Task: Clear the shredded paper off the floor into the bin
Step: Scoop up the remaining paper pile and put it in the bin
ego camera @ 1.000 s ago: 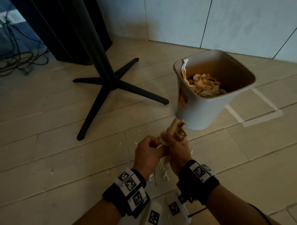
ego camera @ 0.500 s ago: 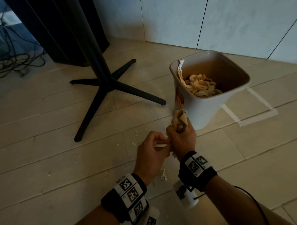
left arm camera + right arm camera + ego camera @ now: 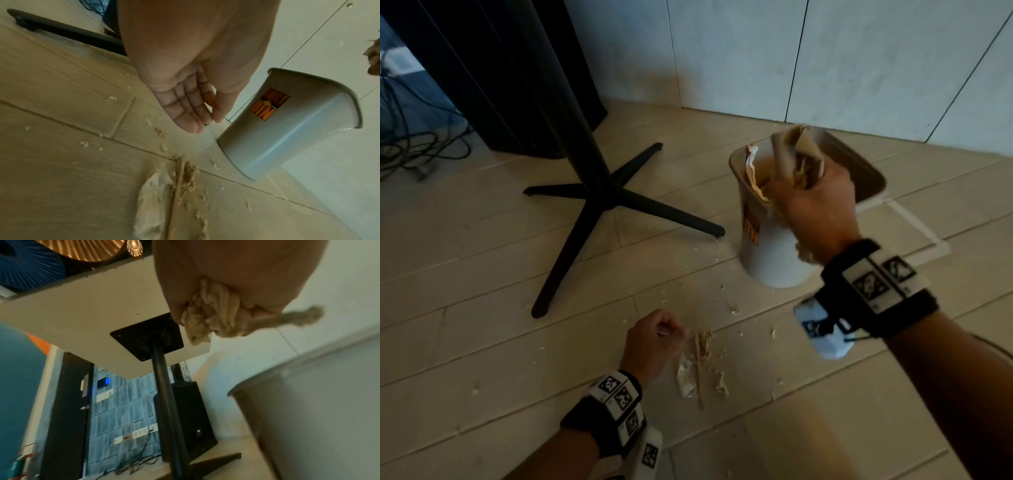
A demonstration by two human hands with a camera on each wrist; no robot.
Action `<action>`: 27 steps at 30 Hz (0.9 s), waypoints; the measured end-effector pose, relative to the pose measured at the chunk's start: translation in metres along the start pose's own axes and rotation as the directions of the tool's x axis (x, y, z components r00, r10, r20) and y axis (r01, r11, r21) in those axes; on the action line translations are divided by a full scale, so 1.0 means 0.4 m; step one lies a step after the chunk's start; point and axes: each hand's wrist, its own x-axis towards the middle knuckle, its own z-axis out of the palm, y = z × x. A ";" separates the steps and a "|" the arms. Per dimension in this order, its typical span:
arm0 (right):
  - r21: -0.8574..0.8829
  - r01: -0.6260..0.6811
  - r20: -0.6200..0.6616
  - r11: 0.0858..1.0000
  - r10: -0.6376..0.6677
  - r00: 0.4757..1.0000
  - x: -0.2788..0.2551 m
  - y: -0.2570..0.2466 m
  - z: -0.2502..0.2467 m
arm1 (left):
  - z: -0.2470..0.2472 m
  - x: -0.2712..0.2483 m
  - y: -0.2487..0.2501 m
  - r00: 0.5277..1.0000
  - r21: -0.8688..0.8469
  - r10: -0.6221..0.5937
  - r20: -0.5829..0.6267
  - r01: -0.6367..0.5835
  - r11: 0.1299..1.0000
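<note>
My right hand (image 3: 803, 178) grips a wad of shredded paper (image 3: 791, 147) above the open mouth of the pale bin (image 3: 774, 263). In the right wrist view the curled fingers (image 3: 255, 313) squeeze the paper (image 3: 209, 319), a strand sticks out to the right, and the bin's rim (image 3: 287, 382) lies below. Low over the floor, my left hand (image 3: 676, 337) hovers beside a small heap of paper scraps (image 3: 698, 363). Seen from the left wrist, its fingers (image 3: 191, 116) lie straight and together, thumb against them, palm empty. Scraps (image 3: 156, 194) lie under it, and the bin (image 3: 287, 138) stands ahead.
A black cross-shaped table base (image 3: 599, 198) and its column stand left of the bin. Fine crumbs of paper dot the wooden floor around the heap. Cables (image 3: 414, 150) lie at far left. White tape (image 3: 921, 233) marks the floor by the bin, close to the wall.
My right hand has risen from floor level beside the left hand to above the bin, carrying the wad. The left hand stayed low, and loose scraps now lie uncovered beside it.
</note>
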 end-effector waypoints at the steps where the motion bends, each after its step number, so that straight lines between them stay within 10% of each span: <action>1: -0.007 -0.022 -0.006 1.000 0.022 1.000 0.031 -0.013 -0.013 | 0.000 0.002 -0.008 1.000 0.013 -0.001 0.005 0.001 1.000; 17: -0.519 -0.129 0.184 0.845 0.258 0.948 0.302 0.082 -0.067 | -0.030 0.069 -0.108 0.993 0.266 -0.070 0.098 0.042 0.963; 27: -0.626 0.187 0.221 0.757 -0.058 0.974 0.183 0.089 -0.058 | -0.040 0.161 -0.128 0.988 0.467 -0.043 0.147 -0.031 0.884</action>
